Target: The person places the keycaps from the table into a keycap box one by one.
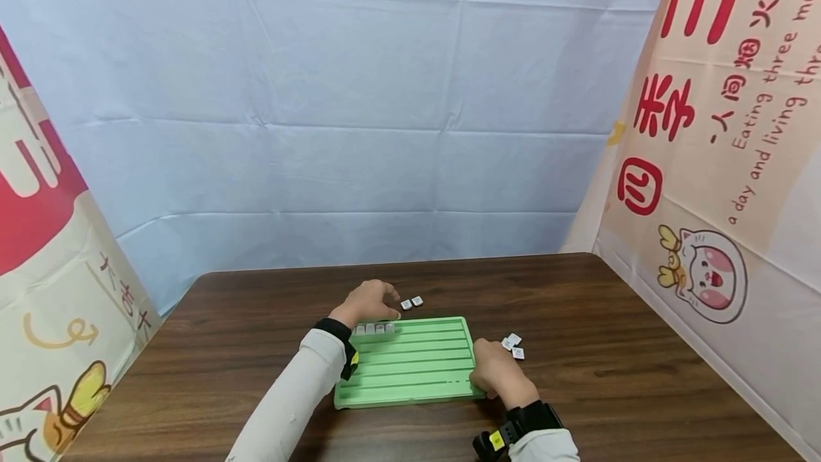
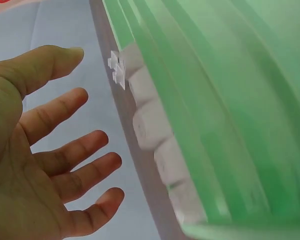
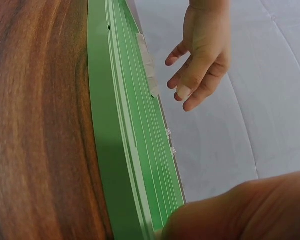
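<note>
Evidently, the filling of the pale green, ridged rectangular tray (image 1: 417,369) is at an early stage, judging by how things lie on the dark brown wood-grain counter (image 1: 596,398). A short row of small, pale grey, square caps (image 1: 380,329) fills the left part of the tray's farthest channel; the left wrist view shows five, and the nearer channels look bare. Left to place, it seems, are two loose white square caps (image 1: 406,304) just beyond the far edge and three more white caps (image 1: 518,353) to the right of the tray.

The left hand (image 1: 368,301) is over the far left edge, its fingers spread and holding nothing. The right hand (image 1: 503,375) is curled at the tray's near right corner and grips its edge, though its fingertips are hidden.

On the peach-coloured printed cloth (image 1: 705,234) at right, "Eating three meal" and "a day and living" can be read, cut off by the frame, beside large red Chinese characters. Marks on the loose caps are too small to read.
</note>
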A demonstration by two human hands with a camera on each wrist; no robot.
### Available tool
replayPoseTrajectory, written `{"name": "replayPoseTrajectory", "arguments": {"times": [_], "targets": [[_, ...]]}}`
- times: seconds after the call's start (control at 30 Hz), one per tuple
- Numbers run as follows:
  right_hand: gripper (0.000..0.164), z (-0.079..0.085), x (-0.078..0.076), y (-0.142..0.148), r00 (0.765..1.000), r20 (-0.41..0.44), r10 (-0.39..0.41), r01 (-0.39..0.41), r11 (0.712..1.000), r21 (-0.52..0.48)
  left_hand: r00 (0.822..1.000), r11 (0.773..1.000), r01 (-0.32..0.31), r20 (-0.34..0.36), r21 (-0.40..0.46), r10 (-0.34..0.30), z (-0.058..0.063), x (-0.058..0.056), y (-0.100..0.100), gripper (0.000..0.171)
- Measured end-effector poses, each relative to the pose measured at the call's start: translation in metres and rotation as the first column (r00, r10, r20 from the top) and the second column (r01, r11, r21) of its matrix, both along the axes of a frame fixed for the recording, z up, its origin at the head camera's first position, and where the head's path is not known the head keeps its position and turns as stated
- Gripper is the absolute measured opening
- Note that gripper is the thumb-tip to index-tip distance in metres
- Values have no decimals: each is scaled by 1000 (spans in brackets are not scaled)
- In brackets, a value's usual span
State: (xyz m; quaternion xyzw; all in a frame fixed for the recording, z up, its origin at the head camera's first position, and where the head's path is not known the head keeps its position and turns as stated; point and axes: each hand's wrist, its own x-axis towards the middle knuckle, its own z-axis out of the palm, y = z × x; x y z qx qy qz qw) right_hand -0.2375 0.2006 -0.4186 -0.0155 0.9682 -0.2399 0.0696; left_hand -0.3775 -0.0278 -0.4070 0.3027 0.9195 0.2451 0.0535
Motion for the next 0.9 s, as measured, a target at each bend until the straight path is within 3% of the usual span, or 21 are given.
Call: {"name": "replayPoseTrajectory", "arguments": {"times": [0.4,0.9], "targets": [[18,6,1,1,1000,15,14,-14,999,-29,999,999,-25,27,39,24,-2,-9,24,30],[19,4,0,0,1000,3,10,-10,1000,-19,985,988,-154,78,22,151,-8,-20,38,28]]}}
